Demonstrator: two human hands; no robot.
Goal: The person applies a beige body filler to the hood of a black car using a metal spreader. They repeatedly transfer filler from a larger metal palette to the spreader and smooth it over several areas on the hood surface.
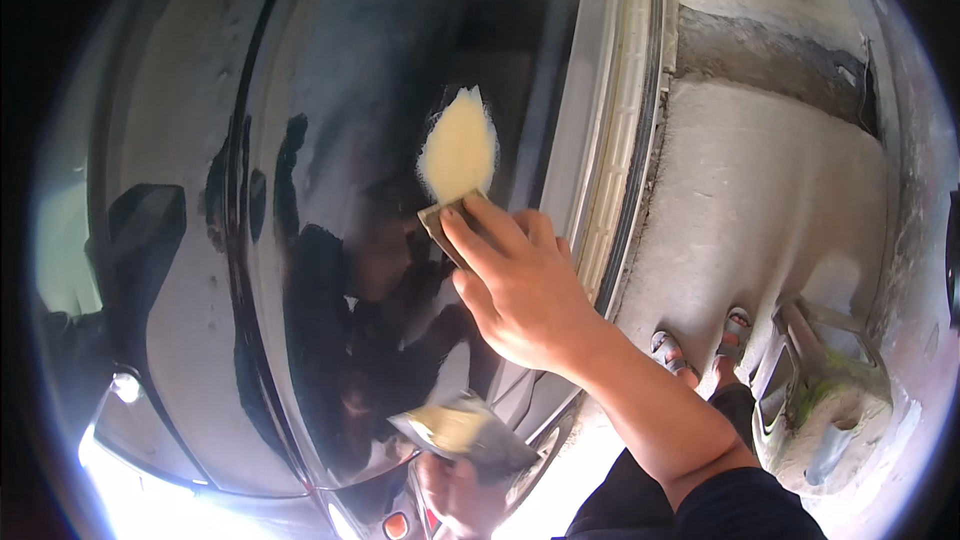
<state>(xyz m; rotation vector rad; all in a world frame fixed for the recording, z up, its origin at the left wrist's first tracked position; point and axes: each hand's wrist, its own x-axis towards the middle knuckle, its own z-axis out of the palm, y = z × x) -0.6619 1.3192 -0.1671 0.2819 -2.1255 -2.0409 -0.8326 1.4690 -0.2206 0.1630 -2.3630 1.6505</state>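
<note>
A cream-coloured patch of filler (459,148), pointed at the top, lies on a glossy black vehicle panel (330,60). At its lower end my right hand (525,285) presses a flat, thin spreader (436,225) against the panel, fingers closed over it. Lower in the view, my left hand (458,495) grips a flat metal plate (500,445), somewhat blurred. A smear of yellowish filler (448,427) sits on that plate. The left hand's fingers are partly hidden under the plate.
Along the panel's right side runs a pale ribbed sill (612,140) with a dark edge strip. Beyond it lies a grey concrete floor (780,170), where my sandalled feet (735,330) stand. A worn metal-framed object (825,380) is beside them. An orange light (396,525) shows at the bottom.
</note>
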